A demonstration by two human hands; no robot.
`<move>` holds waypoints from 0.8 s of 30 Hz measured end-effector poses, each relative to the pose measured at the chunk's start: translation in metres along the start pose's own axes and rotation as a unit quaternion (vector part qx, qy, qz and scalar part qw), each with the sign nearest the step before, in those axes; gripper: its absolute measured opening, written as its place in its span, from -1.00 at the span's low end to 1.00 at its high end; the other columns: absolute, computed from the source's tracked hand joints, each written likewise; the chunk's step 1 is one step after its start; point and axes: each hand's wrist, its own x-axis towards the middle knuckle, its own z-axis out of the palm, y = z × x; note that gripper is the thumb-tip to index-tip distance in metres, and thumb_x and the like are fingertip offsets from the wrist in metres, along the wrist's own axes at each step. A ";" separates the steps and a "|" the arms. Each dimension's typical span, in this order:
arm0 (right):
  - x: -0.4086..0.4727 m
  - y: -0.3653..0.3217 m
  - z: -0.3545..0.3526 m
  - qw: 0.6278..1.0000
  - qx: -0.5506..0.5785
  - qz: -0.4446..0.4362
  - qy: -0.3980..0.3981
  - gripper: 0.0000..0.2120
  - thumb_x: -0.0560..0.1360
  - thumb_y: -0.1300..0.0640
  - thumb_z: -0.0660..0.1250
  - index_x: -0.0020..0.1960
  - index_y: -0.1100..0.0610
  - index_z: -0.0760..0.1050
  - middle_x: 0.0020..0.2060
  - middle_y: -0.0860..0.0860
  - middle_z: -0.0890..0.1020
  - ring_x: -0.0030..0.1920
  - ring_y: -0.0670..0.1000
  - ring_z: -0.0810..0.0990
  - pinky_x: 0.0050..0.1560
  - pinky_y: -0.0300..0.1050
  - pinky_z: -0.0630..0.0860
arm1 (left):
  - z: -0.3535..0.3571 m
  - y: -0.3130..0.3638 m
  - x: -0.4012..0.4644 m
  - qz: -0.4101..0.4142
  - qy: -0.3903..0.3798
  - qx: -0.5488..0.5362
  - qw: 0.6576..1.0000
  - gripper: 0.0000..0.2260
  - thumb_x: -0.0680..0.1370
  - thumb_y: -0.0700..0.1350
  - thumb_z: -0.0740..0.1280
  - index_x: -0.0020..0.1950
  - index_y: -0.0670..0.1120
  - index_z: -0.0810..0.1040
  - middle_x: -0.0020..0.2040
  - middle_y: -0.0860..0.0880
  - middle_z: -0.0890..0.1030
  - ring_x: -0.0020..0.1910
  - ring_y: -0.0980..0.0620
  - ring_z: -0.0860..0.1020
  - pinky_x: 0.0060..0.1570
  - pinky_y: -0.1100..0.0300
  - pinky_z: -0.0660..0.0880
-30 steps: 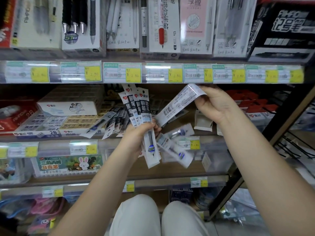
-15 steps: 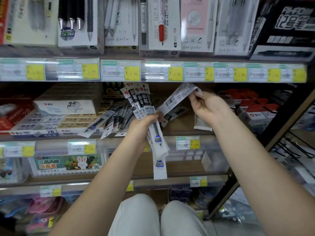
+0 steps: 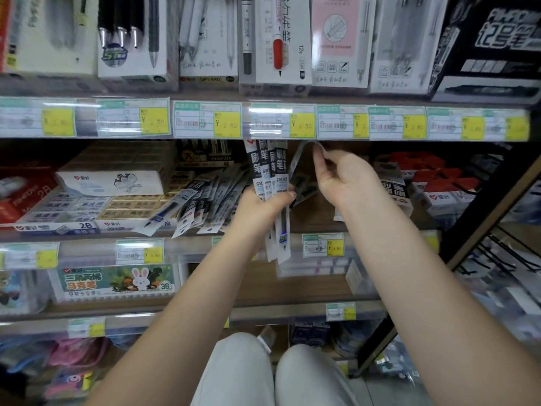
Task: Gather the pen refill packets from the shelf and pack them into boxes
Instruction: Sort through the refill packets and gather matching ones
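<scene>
My left hand (image 3: 263, 206) grips a fanned bunch of refill packets (image 3: 270, 174) before the shelf (image 3: 316, 218); my right hand (image 3: 342, 180) pinches one packet (image 3: 298, 162) beside it. Risk: loose fan slips while merging. More packets (image 3: 202, 203) remain shelved.

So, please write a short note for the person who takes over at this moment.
Left hand grips a bundle of refill packets, held upright before the middle shelf.
Right hand pinches one more packet by its top end, beside the bundle.
More loose packets lie on the shelf, left of the bundle.
Done: several packets gathered.
Left: add this packet, collect the rest, pack into boxes; no packing box is identifiable.
</scene>
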 end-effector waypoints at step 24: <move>-0.017 0.025 -0.005 0.829 -0.542 -0.092 -0.102 -0.95 0.48 0.20 0.37 -0.07 0.08 0.54 -0.06 0.09 0.64 0.03 0.10 0.61 0.17 0.14 0.53 | -0.002 -0.010 -0.007 -0.050 0.043 -0.260 0.963 -0.83 0.53 -0.34 0.25 0.07 -0.20 0.56 -0.21 -0.07 0.68 -0.22 0.01 0.66 -0.19 0.14 0.58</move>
